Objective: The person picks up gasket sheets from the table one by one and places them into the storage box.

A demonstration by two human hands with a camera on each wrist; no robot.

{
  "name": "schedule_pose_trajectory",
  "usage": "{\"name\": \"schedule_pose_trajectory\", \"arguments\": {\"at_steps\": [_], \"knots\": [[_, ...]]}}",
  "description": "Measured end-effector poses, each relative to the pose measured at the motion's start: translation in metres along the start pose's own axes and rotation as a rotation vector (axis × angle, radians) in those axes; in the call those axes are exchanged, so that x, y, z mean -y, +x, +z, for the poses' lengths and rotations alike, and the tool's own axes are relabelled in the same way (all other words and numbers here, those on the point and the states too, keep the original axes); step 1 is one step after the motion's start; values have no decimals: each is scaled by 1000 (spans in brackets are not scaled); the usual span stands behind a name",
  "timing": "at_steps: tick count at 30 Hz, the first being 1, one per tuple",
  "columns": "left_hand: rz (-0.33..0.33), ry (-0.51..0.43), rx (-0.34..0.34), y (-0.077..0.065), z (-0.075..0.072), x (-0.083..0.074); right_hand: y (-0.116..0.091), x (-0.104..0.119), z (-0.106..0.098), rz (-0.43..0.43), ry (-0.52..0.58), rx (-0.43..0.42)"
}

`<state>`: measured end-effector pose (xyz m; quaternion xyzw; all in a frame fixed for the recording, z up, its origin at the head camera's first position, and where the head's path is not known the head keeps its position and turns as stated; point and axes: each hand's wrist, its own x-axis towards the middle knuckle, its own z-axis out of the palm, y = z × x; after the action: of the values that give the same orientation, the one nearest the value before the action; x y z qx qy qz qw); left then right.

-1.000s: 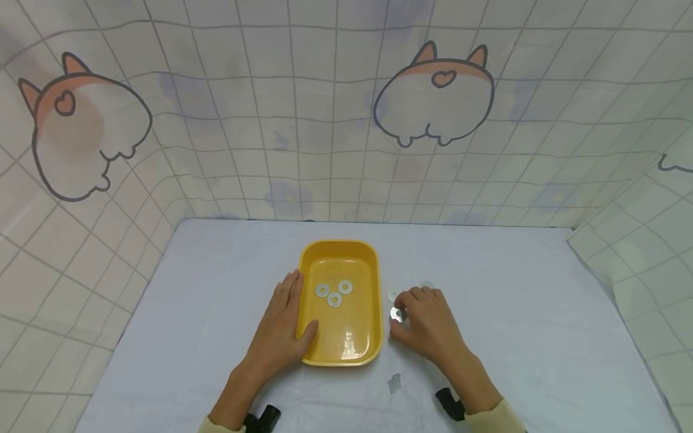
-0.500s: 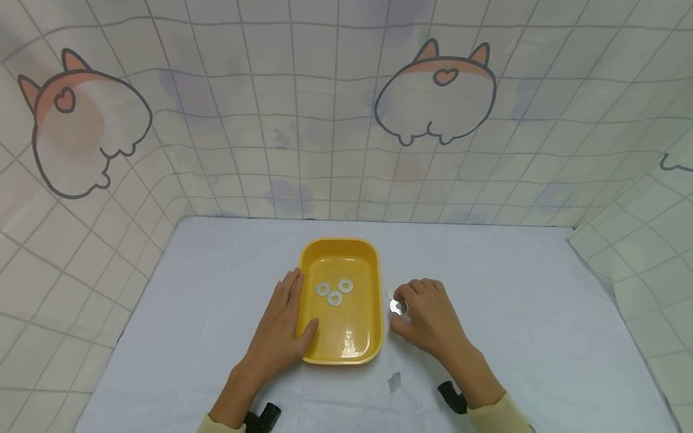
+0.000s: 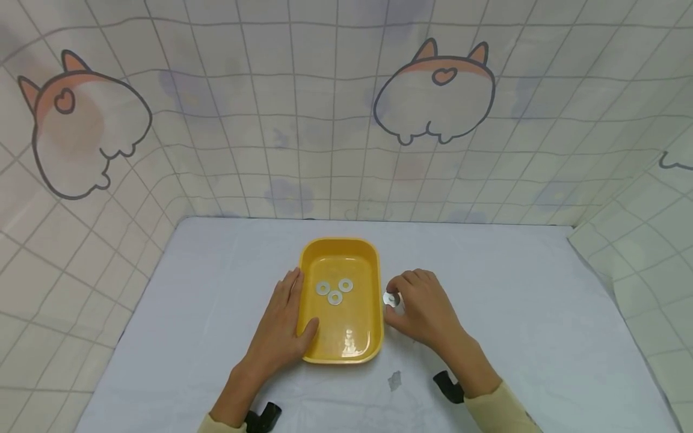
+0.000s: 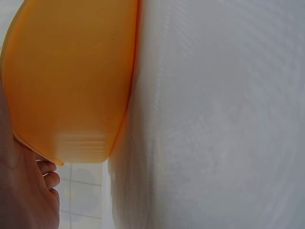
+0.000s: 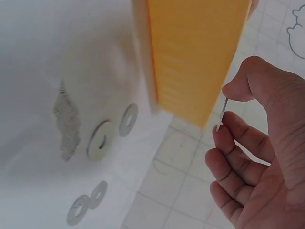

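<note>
A yellow tray stands on the white-covered table, with three flat metal washers inside it. My left hand rests along the tray's left side, fingers stretched out against the wall and thumb over the rim. Just right of the tray, my right hand pinches another washer between thumb and fingertips. It is raised off the table near the rim, seen edge-on in the right wrist view. Several more washers lie on the cloth below that hand; in the head view it hides them.
A grey patch marks the cloth in front of the right hand. White table surface stretches out to both sides. Grid-patterned curtains with cartoon animal prints stand behind the table and at its sides.
My right hand has shifted left and slightly away from me, bringing the pinched washer closer to the tray's right rim. The left hand and the three washers in the tray stay put.
</note>
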<state>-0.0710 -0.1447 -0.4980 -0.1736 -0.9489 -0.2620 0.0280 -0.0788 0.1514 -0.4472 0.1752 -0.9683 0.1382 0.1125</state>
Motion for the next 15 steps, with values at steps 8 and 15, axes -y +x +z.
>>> {"name": "schedule_pose_trajectory", "arguments": {"at_steps": [8, 15], "knots": [[-3, -11, -1, -1, 1, 0, 10, 6, -7, -31, 31, 6], [10, -12, -12, -1, 2, 1, 21, 10, -11, -40, 56, 23]]}}
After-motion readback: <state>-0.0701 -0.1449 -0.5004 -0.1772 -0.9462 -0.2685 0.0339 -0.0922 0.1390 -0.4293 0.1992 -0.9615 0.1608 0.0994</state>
